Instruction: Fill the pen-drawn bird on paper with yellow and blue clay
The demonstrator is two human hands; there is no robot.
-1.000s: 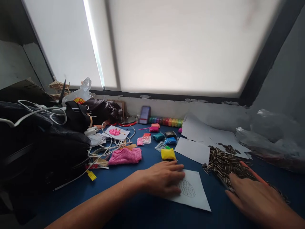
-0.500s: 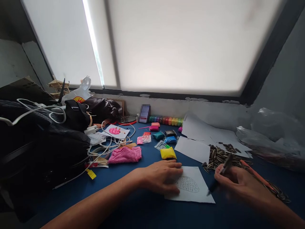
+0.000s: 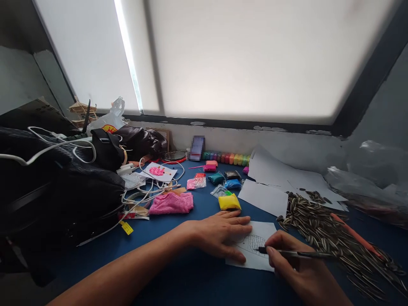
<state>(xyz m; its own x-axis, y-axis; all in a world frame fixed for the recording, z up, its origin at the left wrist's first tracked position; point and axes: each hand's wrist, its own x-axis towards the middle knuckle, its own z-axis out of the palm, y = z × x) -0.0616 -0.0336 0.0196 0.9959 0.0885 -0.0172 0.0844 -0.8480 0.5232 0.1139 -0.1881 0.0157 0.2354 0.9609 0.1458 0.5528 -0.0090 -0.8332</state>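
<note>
My left hand (image 3: 221,235) lies flat with fingers spread across the left part of a white paper (image 3: 242,264). On that sheet is a pen drawing, an oval shape (image 3: 255,243) filled with small scale-like marks. My right hand (image 3: 295,261) grips a black pen (image 3: 287,253) between thumb and fingers, its tip at the drawing. Just beyond my left fingertips sits a yellow clay packet (image 3: 230,202). To the right of my right hand spreads a heap of striped sunflower seeds (image 3: 318,225), with an orange stick-like tool (image 3: 357,236) lying on it.
Farther back lie clay packets, a blue one (image 3: 232,183) among them, and blank white sheets (image 3: 266,197). A pink cloth (image 3: 171,202), white cables (image 3: 153,191) and a black bag (image 3: 60,191) occupy the left. A clear plastic bag (image 3: 369,182) rests at the right.
My right hand has moved left with the pen, from beside the paper onto the drawing, and the pen now lies lower. The view has shifted slightly; my left hand stays on the paper.
</note>
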